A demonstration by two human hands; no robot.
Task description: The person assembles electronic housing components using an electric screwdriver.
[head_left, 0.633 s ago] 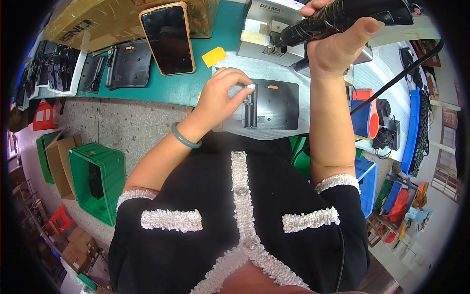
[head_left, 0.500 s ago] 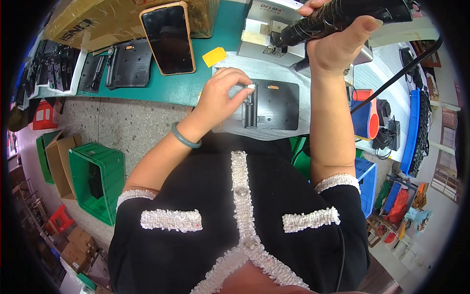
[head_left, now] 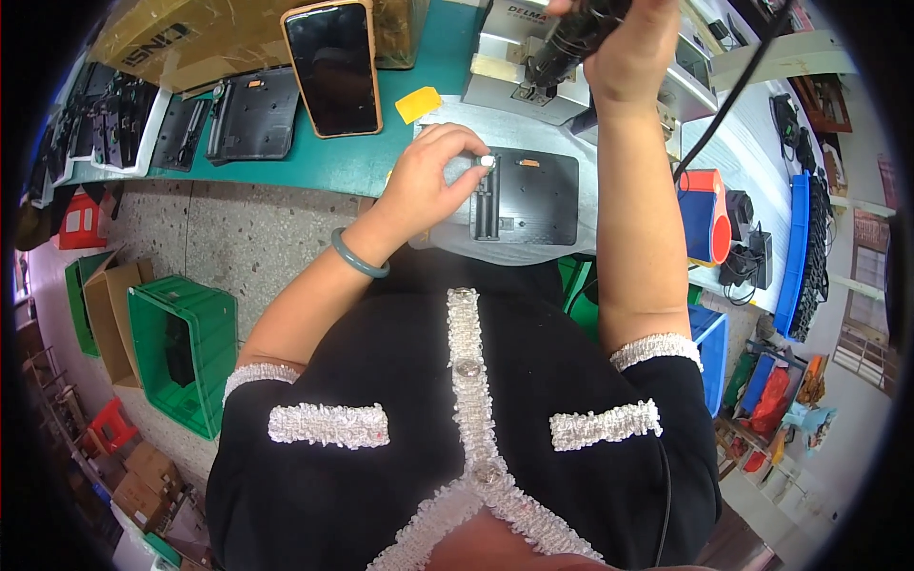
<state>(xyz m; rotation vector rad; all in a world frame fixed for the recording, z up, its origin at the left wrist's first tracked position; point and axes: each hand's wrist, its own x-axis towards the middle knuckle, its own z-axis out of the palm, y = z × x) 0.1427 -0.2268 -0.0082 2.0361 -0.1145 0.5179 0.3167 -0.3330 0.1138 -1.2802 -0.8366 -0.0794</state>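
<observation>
Workbench with teal mat (head_left: 324, 171) along the far side, speckled floor below; landmark item: black plastic panel (head_left: 526, 196), flat on a pale tray at the bench's near edge, directly ahead of the person. Left hand (head_left: 428, 181): at the panel's left edge, fingers pinched together on a small white piece (head_left: 486, 161) held over the panel's upper left corner; green bangle (head_left: 359, 255) on the wrist. Right hand (head_left: 624, 48): raised beyond the panel, closed around a black corded power screwdriver (head_left: 571, 38), tip angled down-left toward a grey metal box (head_left: 514, 57) behind the panel; cable (head_left: 728, 90) trailing right. Phone in orange case (head_left: 333, 67): left of the panel, face up on the mat. Yellow tag (head_left: 419, 103): between phone and panel. Further black panels (head_left: 252, 114): far left of the phone. Green crate (head_left: 181, 352): on the floor, well left of the panel.
</observation>
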